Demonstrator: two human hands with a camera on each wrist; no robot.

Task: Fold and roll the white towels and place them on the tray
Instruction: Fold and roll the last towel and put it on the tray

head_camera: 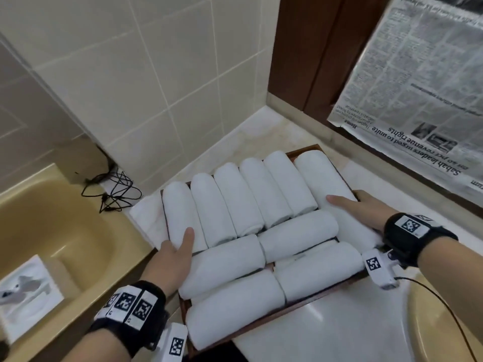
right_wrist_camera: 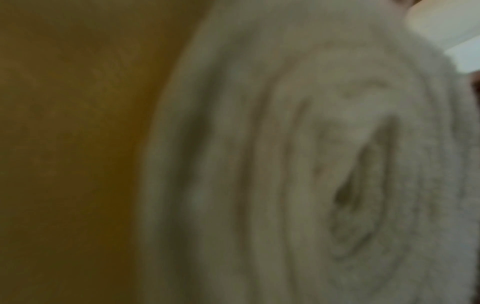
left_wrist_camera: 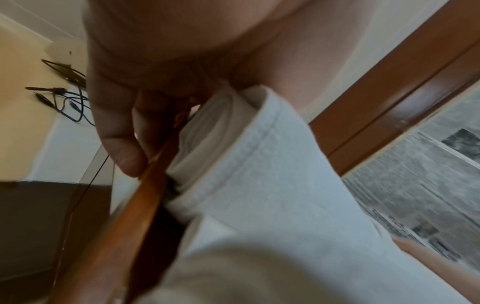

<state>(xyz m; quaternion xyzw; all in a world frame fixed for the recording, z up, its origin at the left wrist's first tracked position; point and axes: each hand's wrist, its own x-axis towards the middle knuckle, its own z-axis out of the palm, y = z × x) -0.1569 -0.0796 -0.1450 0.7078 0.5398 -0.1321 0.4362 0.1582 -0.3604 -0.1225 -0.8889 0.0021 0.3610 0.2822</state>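
plainly, from the head view the rolled towels (head_camera: 235, 231) fill the tray (head_camera: 295, 308) on the surface, between both hands: left hand (head_camera: 173, 253) and right hand (head_camera: 366, 209) grip opposite rims, thumbs pressing end rolls. left wrist view: fingers (left_wrist_camera: 116, 131) curl under the rim. right wrist view: only a blurred roll end.

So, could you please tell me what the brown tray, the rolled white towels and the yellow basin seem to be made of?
Brown tray: likely varnished wood, with a glossy reddish rim. Rolled white towels: looped cotton terry, matte and soft. Yellow basin: smooth and glossy, probably glazed ceramic or acrylic.
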